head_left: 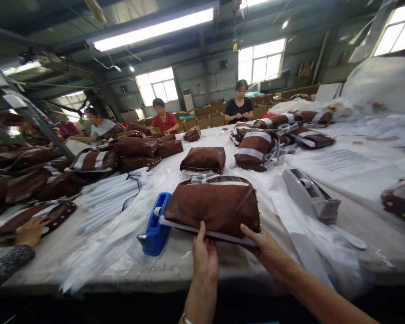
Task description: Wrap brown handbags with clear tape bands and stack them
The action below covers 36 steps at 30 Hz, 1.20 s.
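A brown handbag (212,204) with a pale strip along its lower edge is held in front of me, its near edge lifted over the table. My left hand (205,254) grips that edge near the middle, thumb on top and fingers underneath. At the right corner my right hand (265,245) pinches the same bag, its fingers hidden below. Just left of the bag stands a blue tape dispenser (157,225). Another brown bag (203,159) lies right behind it.
Piled brown bags (138,146) fill the left; more wrapped bags (254,148) lie behind right. A grey tape dispenser (308,195) stands right. White rolled strips (111,198) and plastic sheeting cover the table. A co-worker's hand (32,230) rests on a bag at left; several people sit beyond.
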Tool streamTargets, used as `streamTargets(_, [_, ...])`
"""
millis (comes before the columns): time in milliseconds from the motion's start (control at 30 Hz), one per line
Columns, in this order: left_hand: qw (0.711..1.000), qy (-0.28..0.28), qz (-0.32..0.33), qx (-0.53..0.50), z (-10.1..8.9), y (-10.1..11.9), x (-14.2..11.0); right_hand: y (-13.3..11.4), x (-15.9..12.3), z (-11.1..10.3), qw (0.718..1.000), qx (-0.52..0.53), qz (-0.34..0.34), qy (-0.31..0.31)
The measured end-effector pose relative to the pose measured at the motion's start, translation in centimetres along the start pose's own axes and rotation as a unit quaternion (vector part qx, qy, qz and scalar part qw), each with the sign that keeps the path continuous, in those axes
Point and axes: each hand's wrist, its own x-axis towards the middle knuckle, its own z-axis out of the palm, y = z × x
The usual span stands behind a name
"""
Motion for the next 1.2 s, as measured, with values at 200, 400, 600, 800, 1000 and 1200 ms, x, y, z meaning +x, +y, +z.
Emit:
streamTargets(200, [0.996, 0.025, -0.051, 0.062, -2.2, -3.3, -2.4, -2.4, 0.9, -6.1, 0.994, -0.075, 0.057, -0.049])
streamTargets(400, [0.964, -0.031, -0.161, 0.207, -4.4, -3.2, -3.3, -1.7, 2.1, -8.1, 0.987, -0.047, 0.132, -0.078])
streamTargets(600, [0.683, -0.334, 0.243, 0.602, -2.8, 2.4, -2.3, -1.8, 2.6, -8.5, 0.984, -0.039, 0.158, -0.070])
streamTargets(800, [0.388, -0.434, 0.409, 0.702, -2.3, 1.6, 3.4, -2.5, 2.0, -7.8, 0.982, -0.140, 0.124, -0.020])
streamTargets(1000, [0.438, -0.413, 0.424, 0.676, -4.6, -0.7, 4.3, -2.3, -0.3, -7.1, 0.755, -0.597, -0.252, 0.095])
streamTargets(1200, [0.397, -0.412, 0.429, 0.699, -4.8, -0.5, 3.9, 0.6, 1.7, -7.7, 0.657, -0.656, -0.356, -0.107])
